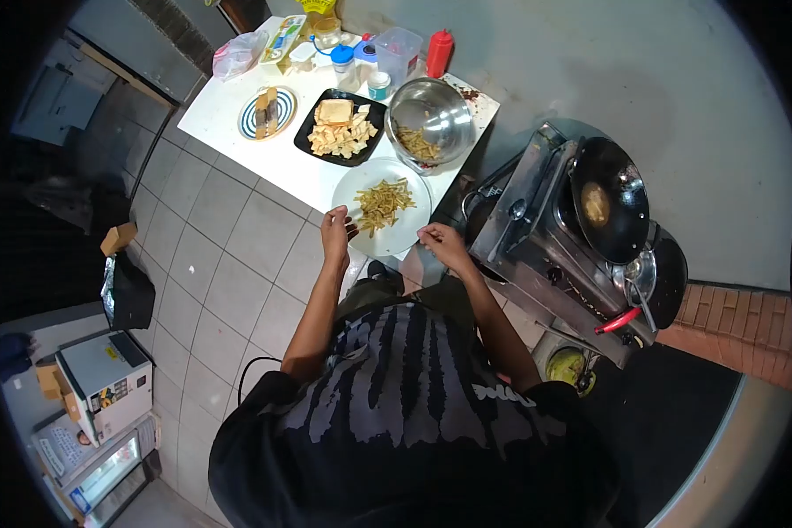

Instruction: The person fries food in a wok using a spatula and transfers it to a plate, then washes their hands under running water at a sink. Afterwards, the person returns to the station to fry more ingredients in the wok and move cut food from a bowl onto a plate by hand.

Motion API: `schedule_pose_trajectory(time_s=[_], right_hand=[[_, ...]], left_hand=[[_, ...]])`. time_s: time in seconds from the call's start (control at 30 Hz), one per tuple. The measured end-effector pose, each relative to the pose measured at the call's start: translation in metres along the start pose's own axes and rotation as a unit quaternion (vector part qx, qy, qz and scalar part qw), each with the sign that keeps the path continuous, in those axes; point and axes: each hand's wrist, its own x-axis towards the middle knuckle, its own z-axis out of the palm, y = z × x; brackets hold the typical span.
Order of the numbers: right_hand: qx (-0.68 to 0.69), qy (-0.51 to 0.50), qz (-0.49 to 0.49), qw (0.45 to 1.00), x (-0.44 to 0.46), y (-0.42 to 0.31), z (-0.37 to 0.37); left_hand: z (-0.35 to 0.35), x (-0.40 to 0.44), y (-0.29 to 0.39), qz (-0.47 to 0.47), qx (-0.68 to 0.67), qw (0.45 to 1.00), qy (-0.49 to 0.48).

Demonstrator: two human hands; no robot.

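Observation:
A large whitish plate (348, 180) at the table's front corner bears a loose heap of cut yellow-brown strips (385, 205), which look like fried potato. My left hand (334, 238) is at the plate's left rim, fingers apart and slightly curled, with nothing visible in it. At the right rim, my right hand (444, 244) has thumb and fingertips drawn together; whether they grip the rim or a small piece is unclear. Just behind the plate, a steel bowl (449, 110) leans tilted, with more strips inside. Left of it, a black square dish (304, 141) carries bread slices and torn or cut pieces.
A striped plate (248, 113) with brown bars sits on the white table (216, 119). Behind are a red squeeze bottle (439, 55), a blue-lidded jar (344, 69) and a plastic bag (239, 56). To the right, a stove (537, 189) carries a black wok (616, 198) and a red-handled utensil (619, 320).

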Motion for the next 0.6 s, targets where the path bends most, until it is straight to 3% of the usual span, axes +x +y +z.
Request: schedule_pose_trajectory(time_s=[0.07,0.13,0.2,0.27,0.33,0.4,0.47,0.53,0.6], right_hand=[[0.028,0.012,0.01,0.999,0.019,0.011,0.016],[-0.125,0.029,-0.026,0.991,0.025,0.013,0.031],[-0.134,0.026,-0.039,0.99,0.035,0.002,0.043],[-0.244,0.003,-0.061,0.968,0.053,-0.008,0.05],[-0.261,0.004,-0.048,0.964,0.067,-0.021,0.059],[-0.377,0.06,-0.193,0.904,0.081,-0.022,0.065],[-0.37,0.049,-0.169,0.912,0.09,-0.017,0.077],[-0.425,0.039,-0.221,0.877,0.103,-0.009,0.083],[-0.433,0.031,-0.211,0.876,0.105,-0.012,0.09]], left_hand=[[-0.004,0.015,-0.004,-0.039,-0.047,0.998,0.03],[-0.005,0.025,-0.013,-0.054,-0.074,0.996,0.021],[-0.002,0.03,-0.02,-0.088,-0.133,0.983,0.088],[-0.001,0.034,-0.024,-0.139,-0.171,0.97,0.1],[-0.008,0.046,-0.039,-0.181,-0.185,0.96,0.106],[-0.008,0.039,-0.03,-0.172,-0.17,0.965,0.102],[-0.007,0.035,-0.023,-0.164,-0.155,0.969,0.098],[-0.008,0.035,-0.017,-0.165,-0.152,0.969,0.1],[-0.013,0.037,-0.018,-0.165,-0.156,0.97,0.089]])
